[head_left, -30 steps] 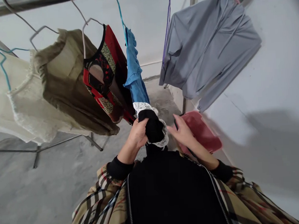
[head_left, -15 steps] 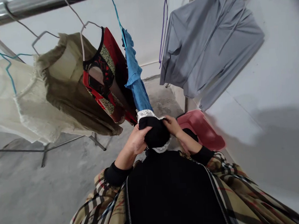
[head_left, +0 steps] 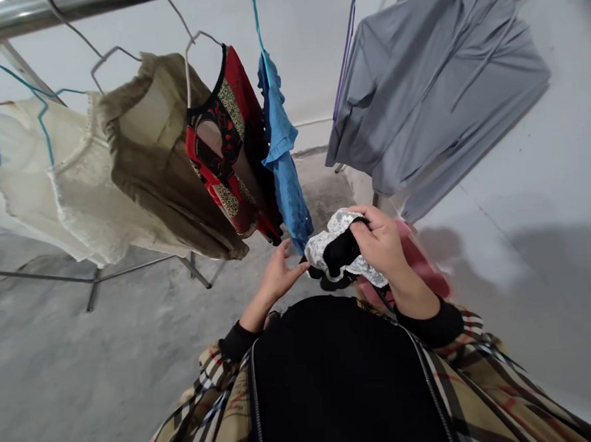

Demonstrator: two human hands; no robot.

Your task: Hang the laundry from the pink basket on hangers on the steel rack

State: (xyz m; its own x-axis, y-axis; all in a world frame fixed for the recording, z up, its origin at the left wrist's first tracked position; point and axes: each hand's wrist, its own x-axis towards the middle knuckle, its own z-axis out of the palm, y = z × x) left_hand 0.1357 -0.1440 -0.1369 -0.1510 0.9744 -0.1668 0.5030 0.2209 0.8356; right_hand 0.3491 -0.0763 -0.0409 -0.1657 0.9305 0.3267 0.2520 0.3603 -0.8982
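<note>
Right hand (head_left: 383, 242): fingers closed on a bunched black garment (head_left: 341, 253) with white lace trim, held before the chest, just below the hanging blue garment (head_left: 284, 161). Left hand (head_left: 277, 277): fingers loosely spread, tips at the lace edge. Pink basin (head_left: 427, 267) under the right wrist, contents hidden. Grey shirt (head_left: 432, 92) hangs behind.

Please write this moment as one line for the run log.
right hand: grips black lace-trimmed garment | left hand: open, at its lace edge | behind: blue garment hanging
</note>
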